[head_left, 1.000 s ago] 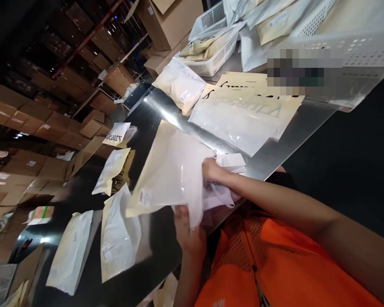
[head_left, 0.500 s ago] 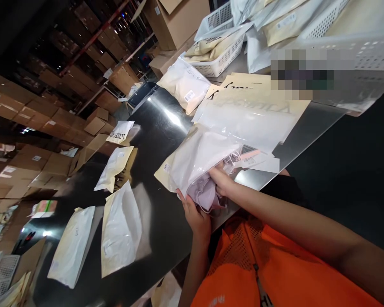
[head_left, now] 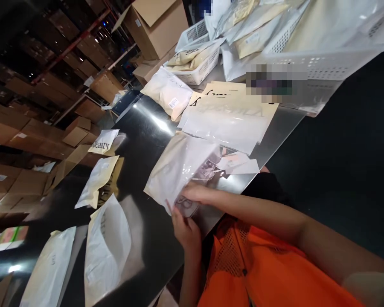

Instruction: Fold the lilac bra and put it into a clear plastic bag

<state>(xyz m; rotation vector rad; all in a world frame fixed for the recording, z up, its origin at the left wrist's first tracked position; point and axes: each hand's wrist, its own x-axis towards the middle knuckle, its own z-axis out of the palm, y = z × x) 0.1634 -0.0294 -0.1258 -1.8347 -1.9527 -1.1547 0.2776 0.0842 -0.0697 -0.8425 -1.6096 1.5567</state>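
Observation:
A clear plastic bag (head_left: 179, 164) with pale fabric inside lies on the shiny metal table (head_left: 147, 128) in front of me. My left hand (head_left: 184, 228) grips the bag's near open edge from below. My right hand (head_left: 196, 193) rests flat on the same end, fingers at the bag's mouth, where a bit of lilac fabric (head_left: 186, 207) shows. A white tag or slip (head_left: 240, 164) lies just right of the bag.
A stack of flat cream bags with black lettering (head_left: 233, 115) lies beyond. Several filled white bags (head_left: 105, 247) sit along the table to the left. White baskets (head_left: 198, 68) with packets stand at the back. Cardboard boxes (head_left: 35, 140) fill the floor left.
The lilac fabric has gone almost fully into the bag. The bag now lies flatter on the table, and my right hand has moved from inside its mouth onto its near end.

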